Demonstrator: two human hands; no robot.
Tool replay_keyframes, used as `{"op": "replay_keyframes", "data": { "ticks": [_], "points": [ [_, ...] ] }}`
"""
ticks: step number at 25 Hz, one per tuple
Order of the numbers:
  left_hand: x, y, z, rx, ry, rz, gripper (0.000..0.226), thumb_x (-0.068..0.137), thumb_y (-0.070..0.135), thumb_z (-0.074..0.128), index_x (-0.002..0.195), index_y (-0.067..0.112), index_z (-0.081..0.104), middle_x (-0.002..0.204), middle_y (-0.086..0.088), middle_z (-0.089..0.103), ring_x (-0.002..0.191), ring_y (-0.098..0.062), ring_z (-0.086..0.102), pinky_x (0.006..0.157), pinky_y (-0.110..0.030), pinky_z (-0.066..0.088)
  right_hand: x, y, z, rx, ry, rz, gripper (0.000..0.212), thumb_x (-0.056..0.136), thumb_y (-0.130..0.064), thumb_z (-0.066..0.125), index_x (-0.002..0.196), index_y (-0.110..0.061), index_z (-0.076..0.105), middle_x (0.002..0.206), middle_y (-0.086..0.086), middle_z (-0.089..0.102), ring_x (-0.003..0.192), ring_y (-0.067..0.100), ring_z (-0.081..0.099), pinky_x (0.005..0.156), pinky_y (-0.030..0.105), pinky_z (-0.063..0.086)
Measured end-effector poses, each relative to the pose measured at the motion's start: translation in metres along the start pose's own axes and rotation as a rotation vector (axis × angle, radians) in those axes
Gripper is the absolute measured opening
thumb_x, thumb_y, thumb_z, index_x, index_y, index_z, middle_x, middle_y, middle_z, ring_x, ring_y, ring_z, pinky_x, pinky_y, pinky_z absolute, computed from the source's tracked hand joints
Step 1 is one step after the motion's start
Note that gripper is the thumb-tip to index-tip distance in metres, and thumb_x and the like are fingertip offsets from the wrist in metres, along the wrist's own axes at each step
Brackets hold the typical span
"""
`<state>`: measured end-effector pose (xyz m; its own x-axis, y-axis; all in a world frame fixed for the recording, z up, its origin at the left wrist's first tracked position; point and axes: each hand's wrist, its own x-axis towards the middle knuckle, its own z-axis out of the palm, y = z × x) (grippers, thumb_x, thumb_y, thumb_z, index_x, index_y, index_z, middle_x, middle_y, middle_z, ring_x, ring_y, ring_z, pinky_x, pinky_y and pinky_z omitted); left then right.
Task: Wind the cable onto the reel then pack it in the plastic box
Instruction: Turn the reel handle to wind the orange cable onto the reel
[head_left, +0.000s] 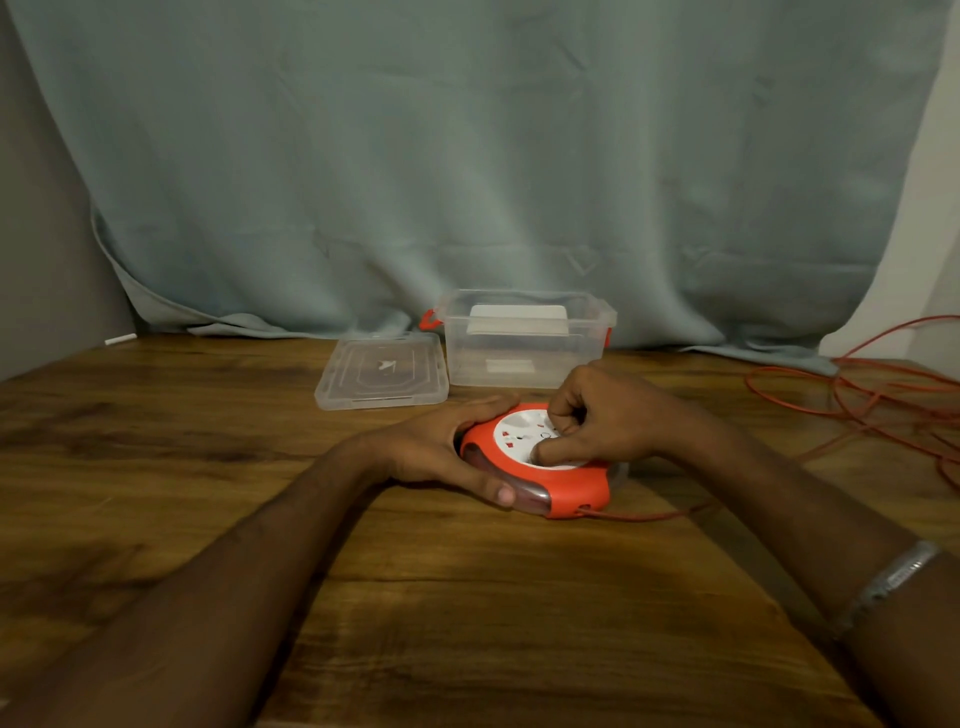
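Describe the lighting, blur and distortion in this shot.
Head view: dim, warm light; the forearms throw soft shadows on the table; wide-angle bending curves the table's edges; the cable at right is soft; the hands, left and right, on the reel look slightly blurred.

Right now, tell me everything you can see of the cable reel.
The cable reel is a flat round case, orange shell with a white socket face on top and a clear side. It lies flat on the wooden table. The left hand holds its left edge; the right hand is curled on the white face. Orange cable leaves its near-right side.
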<state>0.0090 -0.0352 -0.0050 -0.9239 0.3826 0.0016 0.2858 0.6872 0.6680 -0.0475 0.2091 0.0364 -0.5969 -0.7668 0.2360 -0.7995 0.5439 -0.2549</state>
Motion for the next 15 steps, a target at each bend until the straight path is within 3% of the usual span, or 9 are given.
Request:
{"op": "replay_keyframes", "data": {
  "ticks": [6,8,10,11,13,15],
  "points": [
    [0.000,0.001,-0.001,0.006,-0.025,-0.009,0.132,0.057,0.060,0.091,0.167,0.042,0.019,0.170,0.018,0.031,0.150,-0.007,0.036,0.127,-0.036,0.031,0.002,-0.004,0.004,-0.022,0.019,-0.017,0.063,0.084,-0.056,0.073,0.046,-0.017,0.042,0.040,-0.006,0.040,0.043,0.012,0.040,0.053,0.045,0.040],
    [0.000,0.001,0.000,0.008,-0.022,-0.009,0.133,0.056,0.061,0.091,0.166,0.042,0.019,0.169,0.018,0.031,0.149,-0.007,0.036,0.128,-0.037,0.031,0.002,0.003,0.002,0.019,0.053,-0.012,0.050,0.085,-0.050,0.078,0.055,-0.018,0.053,0.047,-0.009,0.051,0.047,0.008,0.046,0.054,0.040,0.043],
    [0.000,0.000,0.000,-0.002,-0.024,-0.015,0.132,0.056,0.061,0.091,0.166,0.044,0.019,0.169,0.018,0.030,0.150,-0.009,0.036,0.128,-0.037,0.031,-0.001,0.006,-0.002,0.109,0.085,-0.030,0.018,0.082,-0.027,0.080,0.073,-0.022,0.066,0.065,-0.009,0.066,0.057,0.004,0.056,0.059,0.039,0.052],
    [0.000,0.000,0.000,-0.012,-0.033,-0.019,0.132,0.056,0.060,0.092,0.166,0.044,0.019,0.169,0.018,0.031,0.150,-0.010,0.037,0.127,-0.036,0.032,-0.003,0.006,-0.005,0.165,0.083,-0.036,0.014,0.080,-0.014,0.077,0.084,-0.025,0.070,0.078,-0.009,0.072,0.064,0.002,0.060,0.060,0.036,0.053],
    [0.001,0.001,-0.001,-0.028,-0.057,-0.029,0.130,0.059,0.054,0.094,0.165,0.045,0.019,0.165,0.019,0.035,0.148,-0.011,0.040,0.124,-0.034,0.035,-0.006,0.005,-0.009,0.271,-0.011,-0.008,0.040,0.078,0.007,0.070,0.107,-0.021,0.070,0.094,-0.016,0.075,0.064,-0.003,0.060,0.055,0.017,0.046],
    [0.001,0.002,-0.001,-0.041,-0.068,-0.038,0.126,0.063,0.047,0.094,0.165,0.043,0.021,0.157,0.024,0.041,0.146,-0.010,0.042,0.121,-0.029,0.037,-0.007,0.009,-0.010,0.327,-0.124,0.012,0.052,0.074,0.007,0.069,0.120,-0.018,0.067,0.097,-0.028,0.074,0.057,0.001,0.051,0.054,0.018,0.041]
  ]
}}
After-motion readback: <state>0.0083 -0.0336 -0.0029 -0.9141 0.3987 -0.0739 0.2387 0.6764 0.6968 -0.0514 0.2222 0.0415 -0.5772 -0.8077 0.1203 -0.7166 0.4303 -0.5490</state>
